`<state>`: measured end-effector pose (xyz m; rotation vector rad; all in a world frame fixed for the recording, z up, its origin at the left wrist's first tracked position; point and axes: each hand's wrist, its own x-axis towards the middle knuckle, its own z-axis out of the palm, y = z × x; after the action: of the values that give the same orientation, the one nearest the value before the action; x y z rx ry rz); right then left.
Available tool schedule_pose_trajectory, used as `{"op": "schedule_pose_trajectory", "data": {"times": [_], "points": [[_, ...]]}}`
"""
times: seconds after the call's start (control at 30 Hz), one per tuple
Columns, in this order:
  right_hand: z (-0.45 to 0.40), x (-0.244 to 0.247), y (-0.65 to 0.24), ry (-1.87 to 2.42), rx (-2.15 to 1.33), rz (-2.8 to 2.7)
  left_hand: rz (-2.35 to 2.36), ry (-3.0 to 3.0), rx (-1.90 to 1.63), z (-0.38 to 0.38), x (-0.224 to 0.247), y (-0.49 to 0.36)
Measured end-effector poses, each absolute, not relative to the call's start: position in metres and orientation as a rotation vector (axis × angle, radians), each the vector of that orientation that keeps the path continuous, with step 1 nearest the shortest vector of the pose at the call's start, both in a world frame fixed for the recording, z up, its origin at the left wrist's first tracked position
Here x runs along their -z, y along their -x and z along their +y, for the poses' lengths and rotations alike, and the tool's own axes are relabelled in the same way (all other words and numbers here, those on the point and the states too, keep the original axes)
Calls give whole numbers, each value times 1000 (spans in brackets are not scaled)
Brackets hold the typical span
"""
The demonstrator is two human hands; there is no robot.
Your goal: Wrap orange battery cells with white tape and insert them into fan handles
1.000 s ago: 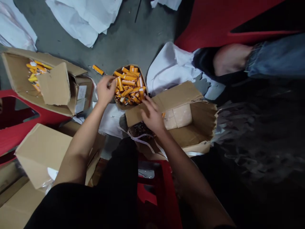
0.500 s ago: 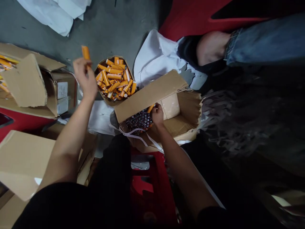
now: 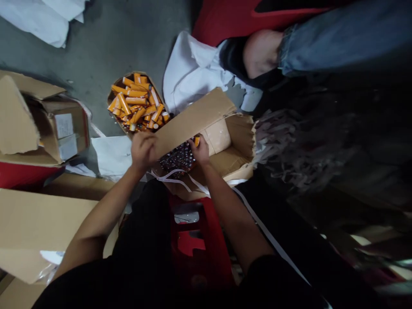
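My right hand (image 3: 201,150) is inside an open cardboard box (image 3: 244,141), its fingers closed on a small orange cylinder (image 3: 197,140). Below those fingers lies a packed mass of dark, shiny round pieces (image 3: 178,159), too small to make out. My left hand (image 3: 142,150) is by the left end of the box's raised flap (image 3: 196,118). Its fingers are loosely curled and apart, and no cylinder shows in them. Just beyond it, a smaller carton holds a heap of orange cylinders (image 3: 137,101), some with thin dark wires.
Another open carton (image 3: 72,128) with white labels stands at the left, above more cardboard (image 3: 41,219). White sheeting (image 3: 186,64) lies on the grey floor. Another person's foot and jeans leg (image 3: 309,51) reach in from the upper right. A red crate-like object (image 3: 206,240) is below the box.
My left hand has come down and right, towards the box flap; the orange cylinder it held is no longer in it. My right hand stays in the box, and the whole view has shifted.
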<state>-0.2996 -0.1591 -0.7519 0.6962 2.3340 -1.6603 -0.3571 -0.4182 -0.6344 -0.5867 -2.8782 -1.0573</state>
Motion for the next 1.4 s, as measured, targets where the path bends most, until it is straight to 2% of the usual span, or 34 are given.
{"op": "schedule_pose_trajectory", "data": {"times": [0.13,0.3,0.4,0.53,0.67,0.9,1.17,1.27,1.4], "points": [[-130,757,300,-699,1877,2078,-3024,1260,1257,-325,620,324],[-122,771,310,-720,2013,1955,-3508,1165,727,-266,663,339],[-119,776,312,-722,2026,1927,-3590,1250,525,-263,689,363],[-115,780,311,-684,2041,1894,-3589,1435,397,-267,698,381],[-113,782,312,-653,2071,1849,-3545,1656,425,-273,696,391],[-89,792,323,-603,2049,1749,-3608,1599,354,-269,688,393],[-68,788,331,-833,2084,1407,-3588,1404,371,-237,705,386],[-77,778,324,-889,2133,1371,-3512,1460,517,-236,714,389],[-97,768,307,-959,2172,1409,-3437,1585,520,-240,718,390]]}}
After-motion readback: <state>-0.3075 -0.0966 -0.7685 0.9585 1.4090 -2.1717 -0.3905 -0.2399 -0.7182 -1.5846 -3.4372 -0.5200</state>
